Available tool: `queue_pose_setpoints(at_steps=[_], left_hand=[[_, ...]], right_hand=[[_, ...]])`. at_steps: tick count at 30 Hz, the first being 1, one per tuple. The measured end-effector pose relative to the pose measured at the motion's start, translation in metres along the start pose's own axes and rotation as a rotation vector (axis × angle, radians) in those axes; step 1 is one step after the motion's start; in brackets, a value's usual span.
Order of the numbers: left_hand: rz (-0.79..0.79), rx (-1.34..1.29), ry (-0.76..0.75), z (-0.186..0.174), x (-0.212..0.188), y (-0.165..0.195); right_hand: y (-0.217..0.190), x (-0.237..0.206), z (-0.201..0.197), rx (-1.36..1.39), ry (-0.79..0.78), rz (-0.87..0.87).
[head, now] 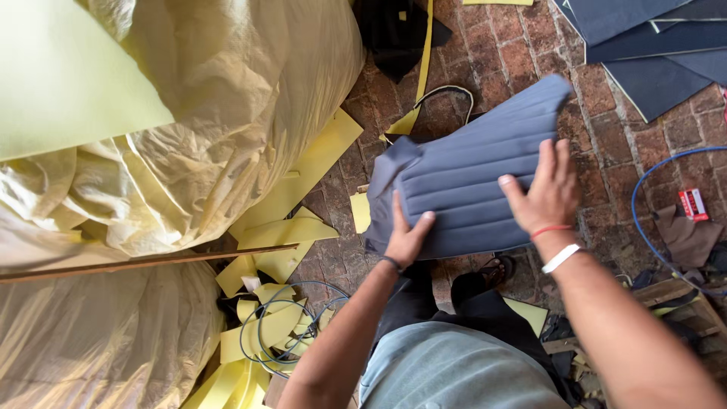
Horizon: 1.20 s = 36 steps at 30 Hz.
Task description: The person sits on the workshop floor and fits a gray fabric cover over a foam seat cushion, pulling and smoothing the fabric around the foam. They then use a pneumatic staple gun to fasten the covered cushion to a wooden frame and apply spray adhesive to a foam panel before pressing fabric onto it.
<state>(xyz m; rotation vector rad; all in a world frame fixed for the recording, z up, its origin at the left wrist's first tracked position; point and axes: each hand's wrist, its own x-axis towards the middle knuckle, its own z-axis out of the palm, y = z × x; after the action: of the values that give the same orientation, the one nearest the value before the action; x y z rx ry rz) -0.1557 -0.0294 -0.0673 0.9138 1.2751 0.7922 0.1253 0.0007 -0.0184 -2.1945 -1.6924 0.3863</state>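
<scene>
- Brick floor [522, 53]: reddish pavers, carrying everything in view.
- Plastic-wrapped bundles [227, 98]: two bulky pale-yellow masses filling the left half, parted by a thin brown strip [144, 261].
- Yellow foam sheet [60, 68]: flat, top left, lying over the upper bundle.
- Quilted grey panel [469, 178]: held up over the floor at frame centre. Stitched ribs parallel to the long axis. Long axis tilted, from lower left to upper right; narrower folded corner toward the left, broader end toward the upper right. Lower edge nearest the body.
- Dark blue sheets [651, 45]: stacked flat at top right, well apart from the panel.
- Yellow foam offcuts [280, 235]: strips and scraps scattered between bundles and panel, more piled at bottom left.
- Left hand [405, 238]: at lower edge of the panel; fingers [397, 206] extended together flat on its face, thumb spread to the side. Clamping from behind cannot be told. Dark band at wrist.
- Right hand [549, 193]: on right portion of the panel; fingers together and flat on the surface, thumb apart, pressing rather than visibly gripping. Red thread and white band at wrist.
- Grey cable [284, 326]: looped over the offcuts, bottom left.
- Blue cable [644, 197]: curved on floor at right.
- Small red box [692, 204]: on floor, far right.
</scene>
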Motion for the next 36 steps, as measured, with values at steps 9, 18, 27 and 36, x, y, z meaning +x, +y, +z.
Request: queue_pose_setpoints(at_steps=[9, 18, 27, 36], left_hand=[[-0.191, 0.068, -0.203, 0.131, 0.076, 0.007], [-0.133, 0.364, 0.164, 0.18, 0.139, -0.048], [0.186, 0.589, -0.019, 0.23, 0.164, -0.04], [0.131, 0.567, -0.21, 0.318, 0.04, 0.083]], right_hand=[[0.195, 0.03, -0.03, 0.09, 0.053, 0.212], [0.323, 0.022, -0.032, 0.306, 0.099, 0.27], [0.372, -0.026, -0.026, 0.263, 0.04, 0.757], [0.271, -0.13, -0.024, 0.333, 0.248, 0.972]])
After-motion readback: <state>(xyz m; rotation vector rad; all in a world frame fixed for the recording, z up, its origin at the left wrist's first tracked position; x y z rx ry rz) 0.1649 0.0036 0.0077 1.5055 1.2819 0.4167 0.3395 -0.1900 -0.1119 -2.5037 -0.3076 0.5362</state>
